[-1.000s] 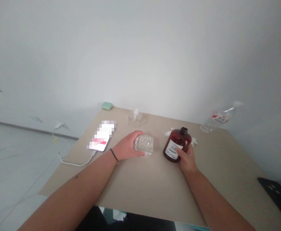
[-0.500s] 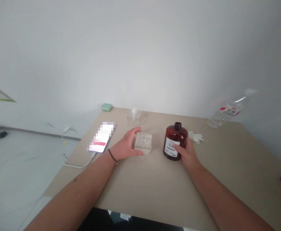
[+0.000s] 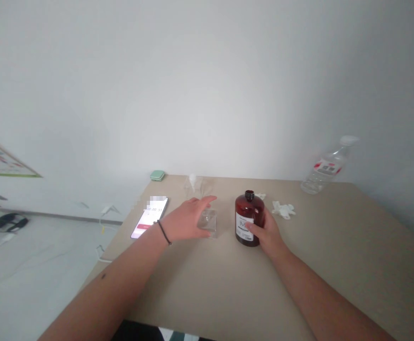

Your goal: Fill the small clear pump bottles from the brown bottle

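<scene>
In the head view, my right hand (image 3: 268, 232) grips a brown bottle (image 3: 250, 208) with a white label, its thumb across the label. The bottle stands upright on the table, its dark threaded mouth uncapped. To its left is a clear square glass container (image 3: 211, 222), partly hidden by my left hand (image 3: 189, 219). That hand is open, its fingers and thumb spread at the container's left side; whether they touch it I cannot tell. Behind it stands another clear container (image 3: 193, 184) with a white piece on top.
A lit phone (image 3: 150, 218) lies on the table (image 3: 207, 284) at the left, near a small green case (image 3: 157, 175). Crumpled white tissue (image 3: 283, 209) lies right of the brown bottle. A clear plastic bottle (image 3: 322, 170) stands at the back right, near the wall (image 3: 228, 94).
My left hand has opened from its hold around the square glass container, fingers now stretched above it. My right hand still holds the brown bottle. The camera view has shifted slightly.
</scene>
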Motion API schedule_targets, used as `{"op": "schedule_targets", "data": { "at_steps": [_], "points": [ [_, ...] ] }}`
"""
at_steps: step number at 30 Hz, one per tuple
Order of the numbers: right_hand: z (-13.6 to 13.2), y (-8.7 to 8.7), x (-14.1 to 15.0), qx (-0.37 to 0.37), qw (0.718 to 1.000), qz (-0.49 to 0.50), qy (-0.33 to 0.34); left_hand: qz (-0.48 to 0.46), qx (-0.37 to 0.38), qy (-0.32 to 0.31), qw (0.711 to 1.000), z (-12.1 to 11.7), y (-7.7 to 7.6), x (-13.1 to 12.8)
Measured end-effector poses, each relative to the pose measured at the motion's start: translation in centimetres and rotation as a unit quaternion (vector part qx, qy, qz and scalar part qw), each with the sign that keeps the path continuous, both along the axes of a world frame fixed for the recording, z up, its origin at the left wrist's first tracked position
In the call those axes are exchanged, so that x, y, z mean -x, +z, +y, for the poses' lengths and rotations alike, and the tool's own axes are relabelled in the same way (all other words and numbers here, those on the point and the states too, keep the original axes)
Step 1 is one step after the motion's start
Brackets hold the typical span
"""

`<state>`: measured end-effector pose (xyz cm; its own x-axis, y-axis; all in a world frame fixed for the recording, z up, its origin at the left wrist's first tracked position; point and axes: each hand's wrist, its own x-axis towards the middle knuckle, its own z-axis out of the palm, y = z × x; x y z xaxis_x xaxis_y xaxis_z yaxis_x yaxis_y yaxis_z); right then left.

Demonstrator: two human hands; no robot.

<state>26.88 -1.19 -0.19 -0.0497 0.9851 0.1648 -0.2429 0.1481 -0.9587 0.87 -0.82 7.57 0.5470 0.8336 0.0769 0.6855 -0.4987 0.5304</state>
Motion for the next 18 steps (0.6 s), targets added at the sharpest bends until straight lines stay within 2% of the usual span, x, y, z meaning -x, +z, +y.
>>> {"op": "schedule_targets", "data": {
  "at_steps": [4,7,12,15,18],
  "points": [
    [0.0,0.0,-0.1,-0.007,1.000,0.017,0.015,0.105,-0.023,-0.034,0.994,1.4,2.2,-1.2],
    [-0.1,0.1,-0.2,-0.011,1.000,0.020,0.018,0.140,-0.045,-0.053,0.988,2.8,3.7,-2.1],
    [-0.1,0.2,-0.2,-0.018,0.999,0.030,0.012,0.178,-0.076,-0.044,0.980,6.2,6.3,-3.7],
    [-0.1,0.1,-0.3,-0.014,0.999,0.027,0.017,0.187,-0.071,-0.038,0.979,8.7,6.9,-4.6],
    [-0.1,0.1,-0.2,-0.018,0.999,0.026,0.019,0.213,-0.061,-0.022,0.975,11.1,6.5,-5.3]
  ]
}}
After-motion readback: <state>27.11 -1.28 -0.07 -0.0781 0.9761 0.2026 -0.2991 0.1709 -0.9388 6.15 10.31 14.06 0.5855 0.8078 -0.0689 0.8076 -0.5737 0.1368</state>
